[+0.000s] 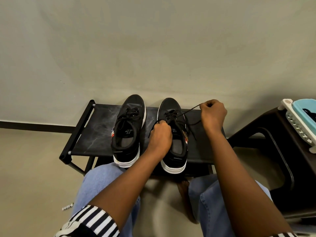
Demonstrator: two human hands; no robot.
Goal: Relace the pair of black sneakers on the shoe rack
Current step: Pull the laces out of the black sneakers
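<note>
Likely limp, thin black shoelace [188, 110], best pinched near tip: right hand [212, 115] pinches it taut, left hand [159, 134] grips it at eyelets.

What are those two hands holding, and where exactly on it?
Both hold the black shoelace of the right-side sneaker. The right hand pinches a strand pulled taut sideways. The left hand grips it over the eyelets.

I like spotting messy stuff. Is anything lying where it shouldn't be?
A small striped thing lies alone on the floor, nearer than the shoe rack and to its left; too small to identify. The rack's black top shows pale scuff marks.
</note>
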